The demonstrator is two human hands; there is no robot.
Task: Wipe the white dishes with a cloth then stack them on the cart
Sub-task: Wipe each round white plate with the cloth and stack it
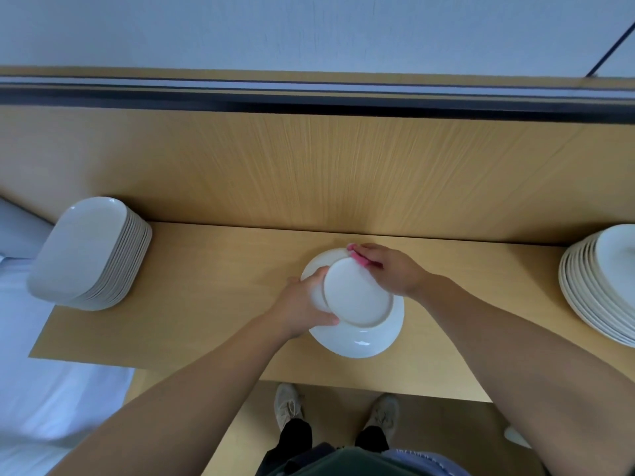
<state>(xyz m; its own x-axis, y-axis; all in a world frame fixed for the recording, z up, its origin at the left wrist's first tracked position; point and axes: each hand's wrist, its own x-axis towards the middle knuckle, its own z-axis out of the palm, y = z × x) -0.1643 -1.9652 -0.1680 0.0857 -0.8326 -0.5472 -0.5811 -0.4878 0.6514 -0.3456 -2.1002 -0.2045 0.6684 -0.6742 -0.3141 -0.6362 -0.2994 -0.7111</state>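
Observation:
A round white plate (357, 304) is held upside down above the wooden shelf (213, 280), its foot ring facing me. My left hand (302, 304) grips its left rim, thumb on the underside. My right hand (391, 269) presses a pink cloth (359, 258) against the plate's far right edge; only a small strip of cloth shows under the fingers.
A stack of several oblong white dishes (89, 249) stands at the shelf's left end. A stack of several round white plates (601, 286) sits at the right end. A wooden back panel (309, 166) rises behind the shelf. My feet (336, 410) stand below its front edge.

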